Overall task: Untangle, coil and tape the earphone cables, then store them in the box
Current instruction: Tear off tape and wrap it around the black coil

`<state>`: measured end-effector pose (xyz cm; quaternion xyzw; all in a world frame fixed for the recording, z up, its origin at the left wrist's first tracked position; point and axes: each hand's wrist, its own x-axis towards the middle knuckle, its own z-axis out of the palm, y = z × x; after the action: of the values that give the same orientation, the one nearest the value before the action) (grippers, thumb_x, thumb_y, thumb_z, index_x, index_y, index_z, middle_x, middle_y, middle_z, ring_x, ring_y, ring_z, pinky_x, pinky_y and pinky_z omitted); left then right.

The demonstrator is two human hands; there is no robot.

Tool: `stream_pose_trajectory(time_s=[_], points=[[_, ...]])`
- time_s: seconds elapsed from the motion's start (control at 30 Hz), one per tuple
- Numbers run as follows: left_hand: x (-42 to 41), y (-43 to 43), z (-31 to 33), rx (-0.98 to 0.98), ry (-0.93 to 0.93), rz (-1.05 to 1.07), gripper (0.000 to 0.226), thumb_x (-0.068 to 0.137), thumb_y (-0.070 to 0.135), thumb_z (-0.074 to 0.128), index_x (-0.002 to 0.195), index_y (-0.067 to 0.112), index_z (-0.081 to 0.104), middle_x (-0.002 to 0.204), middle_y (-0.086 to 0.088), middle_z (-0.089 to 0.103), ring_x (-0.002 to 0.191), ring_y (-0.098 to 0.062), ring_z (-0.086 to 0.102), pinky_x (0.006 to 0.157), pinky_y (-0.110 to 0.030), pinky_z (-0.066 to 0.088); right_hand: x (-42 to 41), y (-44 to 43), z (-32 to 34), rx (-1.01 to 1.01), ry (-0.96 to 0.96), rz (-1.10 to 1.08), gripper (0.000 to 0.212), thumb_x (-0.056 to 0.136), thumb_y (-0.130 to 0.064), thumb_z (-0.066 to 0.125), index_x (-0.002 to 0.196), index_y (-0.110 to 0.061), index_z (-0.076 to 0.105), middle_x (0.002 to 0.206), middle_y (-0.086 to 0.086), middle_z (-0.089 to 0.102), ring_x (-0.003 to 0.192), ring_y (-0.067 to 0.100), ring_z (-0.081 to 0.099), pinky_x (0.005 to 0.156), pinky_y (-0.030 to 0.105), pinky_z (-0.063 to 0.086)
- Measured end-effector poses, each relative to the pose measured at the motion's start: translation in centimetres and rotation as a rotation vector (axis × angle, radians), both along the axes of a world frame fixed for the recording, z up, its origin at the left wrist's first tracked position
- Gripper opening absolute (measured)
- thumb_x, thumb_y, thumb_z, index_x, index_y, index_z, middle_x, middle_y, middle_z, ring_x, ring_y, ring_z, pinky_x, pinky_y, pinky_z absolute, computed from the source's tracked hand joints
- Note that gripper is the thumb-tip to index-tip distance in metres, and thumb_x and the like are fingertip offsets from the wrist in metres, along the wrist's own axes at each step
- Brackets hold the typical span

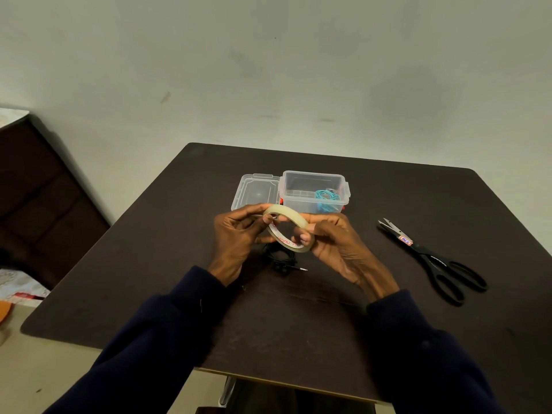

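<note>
A roll of clear tape (287, 217) is held above the dark table (298, 324) between both hands. My left hand (239, 237) pinches its left rim, and my right hand (331, 243) grips its right side with fingers through the ring. Under the roll lies a coiled black earphone cable (283, 261) with its jack pointing right. Behind the hands stands an open clear plastic box (298, 189) with a coiled turquoise earphone cable (327, 198) inside.
The box's clear lid (255, 191) lies beside it on the left. Black scissors (436, 261) lie on the table to the right. A dark piece of furniture (38, 189) stands at the left, beyond the table edge.
</note>
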<state>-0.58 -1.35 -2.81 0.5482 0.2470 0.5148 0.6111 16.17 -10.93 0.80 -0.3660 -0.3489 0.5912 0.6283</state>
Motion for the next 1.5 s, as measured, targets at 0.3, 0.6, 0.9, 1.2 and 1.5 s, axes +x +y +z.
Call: stream_pose_trajectory(time_s=[0.3,0.6,0.9,1.2,1.5], points=[[0.0,0.2,-0.2,0.072,-0.021,0.011,0.022,0.083,0.003,0.074,0.104,0.009,0.074,0.1,-0.008,0.078,0.091,-0.03,0.076,0.063,-0.042,0.064,-0.6,0.0,0.0,0.044,-0.019,0.008,0.031,0.083,0.0,0.05,0.097,0.0,0.078,0.077,0.007,0.068,0.063,0.009,0.052,0.069,0.023,0.05],[-0.1,0.3,-0.4,0.086,-0.023,0.019,0.022,0.086,-0.004,0.072,0.107,0.004,0.073,0.101,-0.013,0.077,0.093,-0.034,0.075,0.066,-0.052,0.063,-0.7,0.1,-0.5,0.028,-0.008,-0.049,0.043,0.079,0.004,0.051,0.119,0.018,0.058,0.085,0.012,0.07,0.062,0.009,0.054,0.068,0.023,0.052],[-0.2,0.3,-0.3,0.149,-0.008,-0.004,0.024,0.086,-0.002,0.072,0.108,0.006,0.073,0.101,-0.01,0.077,0.094,-0.033,0.075,0.068,-0.05,0.064,-1.0,0.2,-1.0,0.023,-0.031,-0.159,0.04,0.068,-0.003,0.067,0.099,0.022,0.065,0.089,0.031,0.049,0.056,0.01,0.05,0.063,0.024,0.049],[0.1,0.0,0.2,0.201,0.004,-0.016,0.028,0.085,0.004,0.072,0.113,0.001,0.072,0.105,-0.016,0.075,0.096,-0.033,0.074,0.071,-0.044,0.064,-0.5,0.3,-1.3,-0.021,-0.094,-0.239,0.041,0.092,0.0,0.061,0.13,0.014,0.053,0.063,0.011,0.059,0.051,0.008,0.052,0.073,0.034,0.053],[0.0,-0.4,1.6,0.532,0.163,0.091,0.031,0.085,0.005,0.078,0.115,0.002,0.073,0.12,-0.009,0.07,0.116,-0.02,0.067,0.094,-0.034,0.058,-0.7,-0.8,-0.6,0.059,-0.266,-0.273,0.021,0.094,-0.003,0.06,0.092,-0.01,0.08,0.082,0.012,0.071,0.076,0.017,0.066,0.077,0.028,0.058]])
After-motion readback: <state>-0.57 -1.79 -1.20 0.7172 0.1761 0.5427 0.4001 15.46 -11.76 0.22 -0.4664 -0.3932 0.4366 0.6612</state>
